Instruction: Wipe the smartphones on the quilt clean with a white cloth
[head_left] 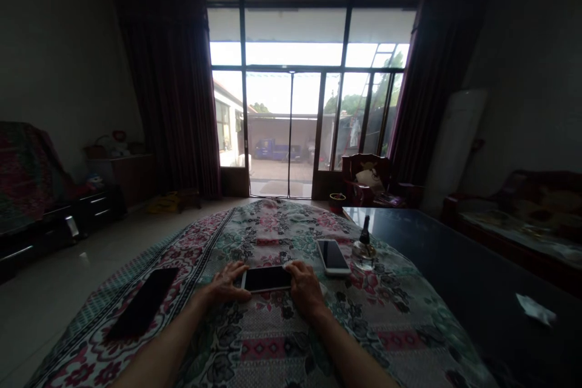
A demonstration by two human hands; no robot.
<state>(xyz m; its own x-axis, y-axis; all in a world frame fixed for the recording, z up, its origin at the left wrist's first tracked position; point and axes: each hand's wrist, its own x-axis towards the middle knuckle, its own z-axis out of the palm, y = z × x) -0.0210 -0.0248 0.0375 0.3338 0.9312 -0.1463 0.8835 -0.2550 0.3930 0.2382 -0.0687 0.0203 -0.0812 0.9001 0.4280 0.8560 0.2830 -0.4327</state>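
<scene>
A white-framed smartphone (268, 279) with a dark screen lies sideways on the patterned tablecloth (268, 321). My left hand (224, 284) grips its left end, thumb along the near edge and fingers at the far edge. At the right end, my right hand (307, 286) is closed, its fingertips on the screen side. A bit of white, seemingly a cloth, shows at those fingertips and beside the palm; most of it is hidden. Just right of this hand lies another white smartphone (334, 256), screen dark. A clear bottle (364, 251) with a black top stands beside it.
A long black flat panel (144, 303) lies on the cloth at left. The dark table (436, 254) on the right bears a crumpled white packet (536, 309). Wooden chairs (368, 176) and glass doors (284, 133) stand beyond; a dark cabinet (91, 206) is at left.
</scene>
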